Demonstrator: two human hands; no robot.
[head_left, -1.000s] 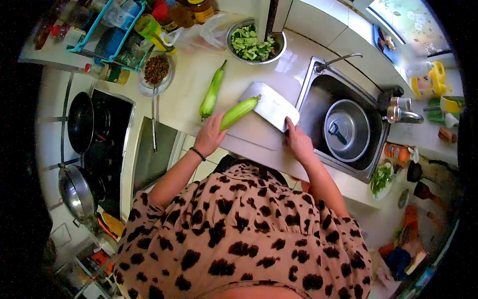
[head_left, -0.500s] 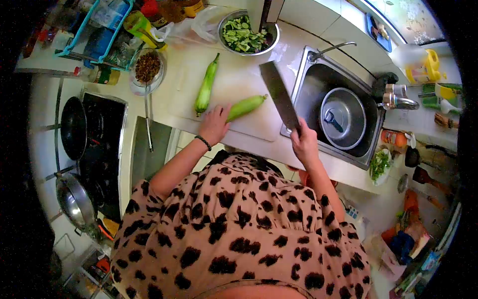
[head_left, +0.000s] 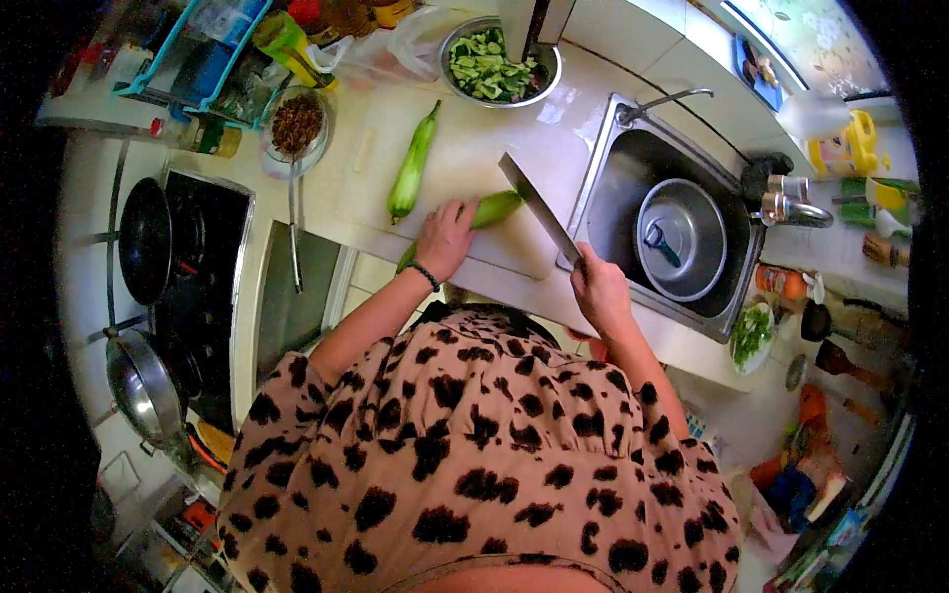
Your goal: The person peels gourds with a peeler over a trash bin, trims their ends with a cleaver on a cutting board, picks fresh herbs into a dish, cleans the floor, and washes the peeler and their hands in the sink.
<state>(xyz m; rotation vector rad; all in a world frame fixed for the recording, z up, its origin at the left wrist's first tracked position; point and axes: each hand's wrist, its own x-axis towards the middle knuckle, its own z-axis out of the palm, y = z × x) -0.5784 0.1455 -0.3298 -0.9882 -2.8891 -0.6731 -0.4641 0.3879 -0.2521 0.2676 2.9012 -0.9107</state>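
My left hand is wrapped over a long pale-green gourd lying on the white cutting board; its middle is hidden under my fingers. My right hand grips the handle of a broad kitchen cleaver. The blade slants up and to the left, beside the gourd's right end; whether they touch I cannot tell. A second green gourd rests on the board, farther back, its stem end pointing away from me.
Behind the board stands a metal bowl of chopped green vegetables. To the right is a sink holding a steel basin with a peeler. A dish of brown bits with a long-handled utensil and the stove are left.
My left hand has slid right and slightly away along the gourd, whose near-left end now shows below it. The cleaver has tilted left, bringing its blade close to the gourd's right end.
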